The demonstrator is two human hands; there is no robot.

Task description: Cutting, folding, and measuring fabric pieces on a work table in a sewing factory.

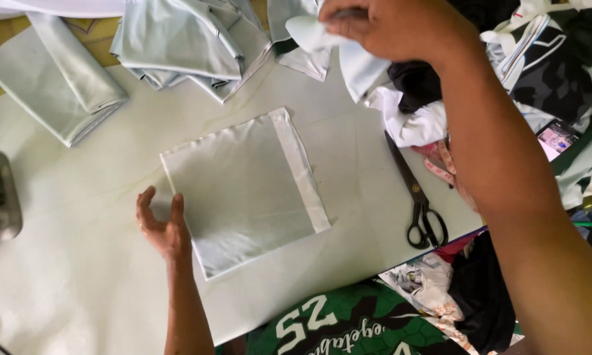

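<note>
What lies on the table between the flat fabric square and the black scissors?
Nothing: in the head view, only bare pale table separates the fabric square from the black scissors.

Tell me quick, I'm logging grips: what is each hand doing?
Left hand: open, fingers resting at the edge of the pale fabric square.
Right hand: closed, pinching a pale fabric piece.

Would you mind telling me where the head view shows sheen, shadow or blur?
Head view: soft sheen on the flat fabric square; a faint shadow beside the left hand on the table; the right hand and its pale cloth piece are slightly motion-blurred; the scissors stay sharp.
</note>
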